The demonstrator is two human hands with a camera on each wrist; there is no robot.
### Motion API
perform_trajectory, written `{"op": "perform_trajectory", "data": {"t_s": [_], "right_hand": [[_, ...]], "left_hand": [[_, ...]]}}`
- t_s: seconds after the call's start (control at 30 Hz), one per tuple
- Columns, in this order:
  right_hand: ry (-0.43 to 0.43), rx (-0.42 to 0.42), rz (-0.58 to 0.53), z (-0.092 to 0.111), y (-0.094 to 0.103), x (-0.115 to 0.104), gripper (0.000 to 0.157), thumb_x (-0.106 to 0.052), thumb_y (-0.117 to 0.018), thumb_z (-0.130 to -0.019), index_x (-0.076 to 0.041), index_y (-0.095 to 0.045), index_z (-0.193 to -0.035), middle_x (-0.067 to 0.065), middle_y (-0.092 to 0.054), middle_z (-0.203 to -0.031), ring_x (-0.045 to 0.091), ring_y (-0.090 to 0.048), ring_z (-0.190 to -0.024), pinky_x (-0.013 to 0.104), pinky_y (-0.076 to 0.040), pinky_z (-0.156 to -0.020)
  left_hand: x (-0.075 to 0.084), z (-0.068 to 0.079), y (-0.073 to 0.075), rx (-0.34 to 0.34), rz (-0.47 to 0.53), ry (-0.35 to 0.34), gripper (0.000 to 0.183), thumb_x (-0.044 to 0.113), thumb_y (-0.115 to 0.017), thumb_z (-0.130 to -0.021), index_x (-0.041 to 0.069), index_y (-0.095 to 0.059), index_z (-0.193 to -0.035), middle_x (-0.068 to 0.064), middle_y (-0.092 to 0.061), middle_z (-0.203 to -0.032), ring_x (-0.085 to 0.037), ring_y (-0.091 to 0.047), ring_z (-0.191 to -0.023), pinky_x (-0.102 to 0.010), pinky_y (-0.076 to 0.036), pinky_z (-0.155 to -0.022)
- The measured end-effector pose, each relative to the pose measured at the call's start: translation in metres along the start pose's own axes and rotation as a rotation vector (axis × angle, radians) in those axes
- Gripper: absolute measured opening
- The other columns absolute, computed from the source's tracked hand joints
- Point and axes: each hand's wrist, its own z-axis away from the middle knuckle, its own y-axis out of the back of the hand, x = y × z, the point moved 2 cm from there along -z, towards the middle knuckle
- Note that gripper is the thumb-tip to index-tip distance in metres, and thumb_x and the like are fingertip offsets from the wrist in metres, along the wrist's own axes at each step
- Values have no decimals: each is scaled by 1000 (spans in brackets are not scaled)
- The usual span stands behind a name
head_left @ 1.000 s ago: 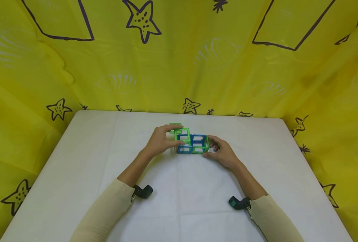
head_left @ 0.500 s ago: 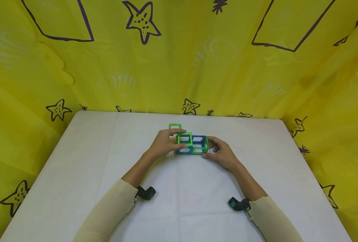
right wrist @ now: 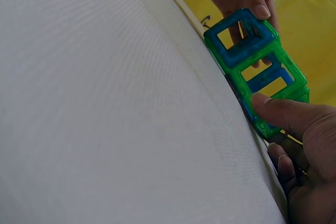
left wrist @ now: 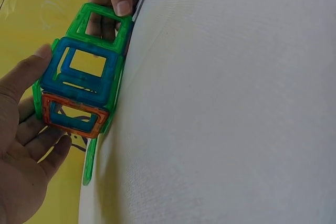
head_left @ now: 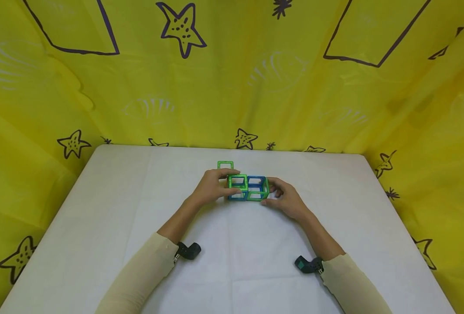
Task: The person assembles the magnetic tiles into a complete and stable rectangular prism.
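Observation:
Two joined open-frame boxes of magnetic tiles (head_left: pixel 257 177), blue and green with one orange side (left wrist: pixel 73 129), stand on the white table. Over the left box lies a green square magnetic tile (head_left: pixel 238 175), pinched by my left hand (head_left: pixel 211 186) between thumb in front and fingers behind. At the other end my right hand (head_left: pixel 288 198) grips the right box; its thumb presses a green front tile (right wrist: pixel 286 61), while the other fingers are partly hidden behind. A separate-looking green square tile (head_left: pixel 225 162) shows just beyond my left fingers; whether it is attached cannot be told.
The white-covered table (head_left: pixel 263 244) spreads out around the boxes. A yellow curtain (head_left: pixel 216 87) with starfish and shell drawings hangs along its back and sides. Each wrist wears a small black camera (head_left: pixel 189 251).
My left hand has brought the green tile down and slightly towards me, from a raised tilt onto the top of the left box. My right hand has stayed in place on the right box.

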Motion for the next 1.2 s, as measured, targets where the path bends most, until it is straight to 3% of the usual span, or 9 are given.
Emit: {"op": "perform_trajectory", "data": {"t_s": [0.5, 0.7, 0.83, 0.93, 1.2], "right_hand": [[-8, -4, 3, 0, -1, 0, 73, -13, -90, -83, -5, -57, -148, 10, -62, -113, 27, -51, -99, 40, -43, -86], [9, 0, 0, 0, 0, 1, 72, -12, -91, -82, -5, -59, -146, 10, -62, -111, 27, -51, -97, 37, -42, -84], [17, 3, -8, 1, 1, 3, 72, -12, -91, -82, -4, -59, -146, 10, -63, -111, 26, -51, -97, 35, -42, -83], [20, 5, -13, 1, 1, 4, 72, -11, -91, -82, -4, -59, -146, 10, -63, -111, 26, -51, -96, 34, -42, -83], [48, 2, -4, 0, 1, 2, 71, -12, -91, -83, -3, -59, -145, 9, -63, -110, 26, -51, -95, 34, -43, -82]], "left_hand": [[-6, 0, 3, -25, 60, -18, 58, 20, -91, -85, 4, -69, -137, -13, -68, -136, -37, -63, -127, -44, -49, -106], [-19, 0, 13, 78, 216, 65, 59, 28, -84, -92, 8, -64, -144, -5, -63, -145, -33, -55, -137, -48, -44, -111], [-32, -2, 24, 169, 277, 64, 57, 25, -81, -95, 7, -63, -145, -6, -62, -146, -28, -51, -140, -46, -41, -114], [-42, -5, 31, 219, 261, 78, 55, 25, -80, -95, 7, -64, -144, -6, -62, -146, -26, -49, -142, -45, -37, -117], [-59, -9, 37, 252, 190, 146, 59, 30, -85, -92, 8, -65, -143, -8, -61, -147, -28, -42, -147, -50, -28, -121]]}}
